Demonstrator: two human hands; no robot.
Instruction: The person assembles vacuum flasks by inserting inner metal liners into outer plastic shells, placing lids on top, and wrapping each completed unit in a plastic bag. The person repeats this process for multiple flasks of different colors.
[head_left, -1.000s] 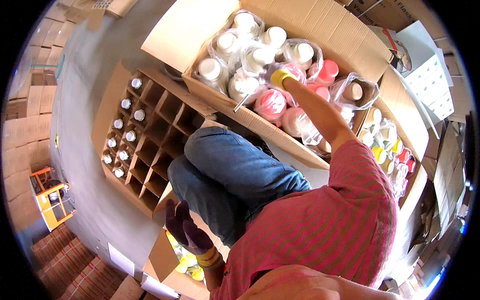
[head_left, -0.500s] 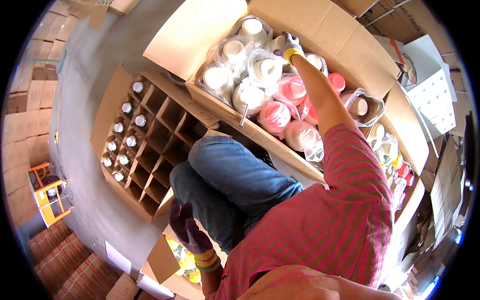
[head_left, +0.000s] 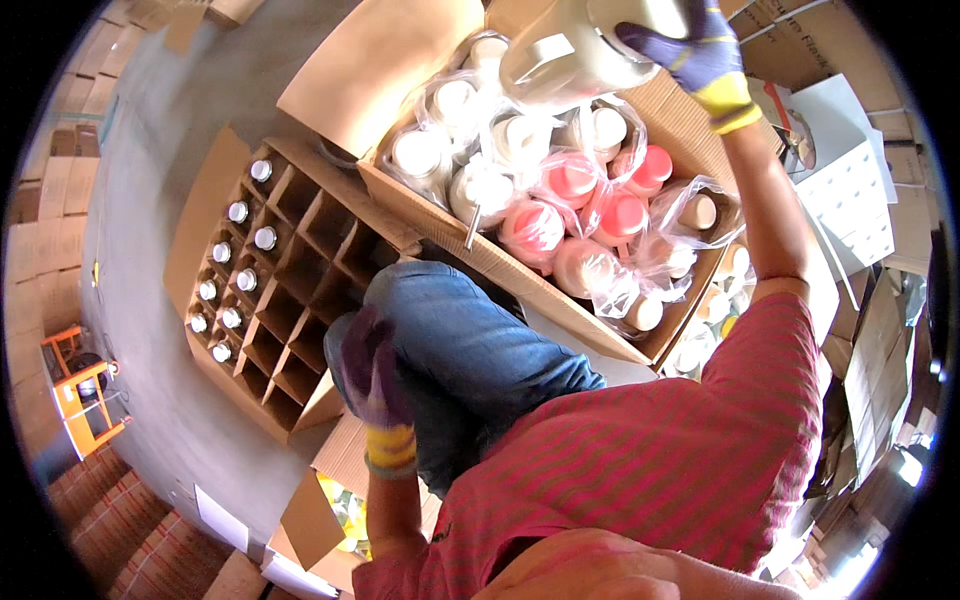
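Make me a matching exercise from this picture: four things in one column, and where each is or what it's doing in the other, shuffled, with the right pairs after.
1. Right gloved hand
2. Left gloved hand
3. Silver-capped bottles
4. Pink-topped bottles

A. in the divided cardboard box
B. in the large open carton
C. in front of the blue jeans
D. holding a pale bagged bottle

Pairs: 1-D, 2-C, 3-A, 4-B

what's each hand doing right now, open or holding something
Left hand: nothing visible in it; too blurred to tell open or closed.
Right hand: holding a pale container in clear plastic.
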